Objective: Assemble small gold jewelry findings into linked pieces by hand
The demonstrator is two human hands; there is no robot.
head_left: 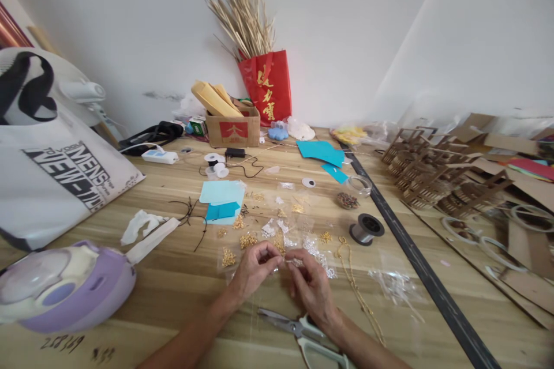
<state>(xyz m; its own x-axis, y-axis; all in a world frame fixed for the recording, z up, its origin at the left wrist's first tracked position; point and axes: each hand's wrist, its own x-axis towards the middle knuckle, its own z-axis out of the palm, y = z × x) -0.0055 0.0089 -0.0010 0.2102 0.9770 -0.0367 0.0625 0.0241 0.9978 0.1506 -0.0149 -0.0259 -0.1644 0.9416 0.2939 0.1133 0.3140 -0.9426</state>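
Observation:
My left hand (258, 265) and my right hand (310, 282) meet above the table, each with thumb and forefinger pinched. Something tiny and pale is between the fingertips, too small to name. Small piles of gold beads (248, 240) lie beyond my left hand. Silver-white small parts (314, 249) in clear plastic lie just past my right hand. Scissors (298, 328) with pale green handles rest partly open beneath my right wrist. A gold chain (355, 282) stretches along the table to the right of that hand.
A spool of thin line (367, 229) stands at right, near a dark strip (402, 242). Blue sheets (320, 153) and a cardboard box (234, 127) are farther back. A purple appliance (82, 288) and a white bag (64, 173) occupy the left; wooden frames (441, 167) the right.

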